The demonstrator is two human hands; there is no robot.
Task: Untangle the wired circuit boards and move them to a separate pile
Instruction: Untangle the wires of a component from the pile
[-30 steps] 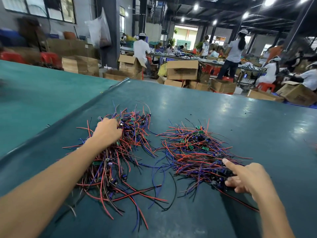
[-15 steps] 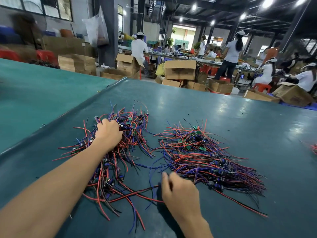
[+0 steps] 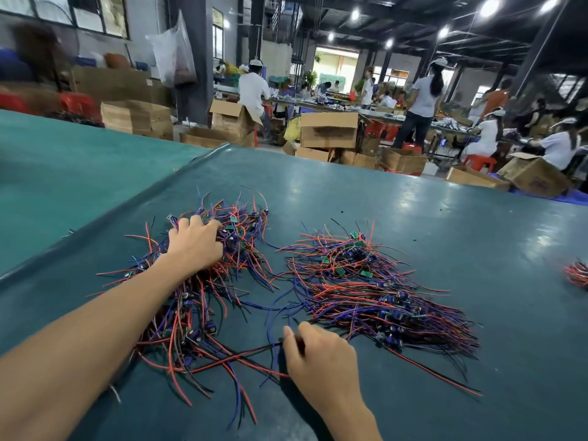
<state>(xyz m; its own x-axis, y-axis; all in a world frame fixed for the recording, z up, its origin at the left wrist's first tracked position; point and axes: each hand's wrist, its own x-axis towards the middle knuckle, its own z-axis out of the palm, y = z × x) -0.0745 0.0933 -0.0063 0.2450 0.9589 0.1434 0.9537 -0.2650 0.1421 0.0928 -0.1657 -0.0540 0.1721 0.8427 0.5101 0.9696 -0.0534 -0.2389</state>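
- The left hand (image 3: 195, 243) is staying where it was 1 second ago, on the far end of the tangled heap of red, blue and black wires with small green circuit boards (image 3: 203, 316), its fingers curling down into the strands and gripping them.
- The right hand (image 3: 318, 354) is the 1 thing that is changing place: 1 second ago it was resting at the near end of the tidier right-hand pile of wired boards (image 3: 366, 288). Now it is sitting in the gap between the 2 piles.
- Its thumb and fingers are closing in a pinch on a loose red-and-black wire pair (image 3: 241, 354) that is trailing out of the near end of the tangled heap.
- Both piles are lying on the dark teal surface (image 3: 413, 218), just beside each other, with a few blue strands bridging the gap.
- This is looking like the start of another pull: the left hand is anchoring the tangle while the right is getting ready to draw 1 board free toward the right-hand pile.
- Whether a board is sitting at the pinched end I cannot tell.
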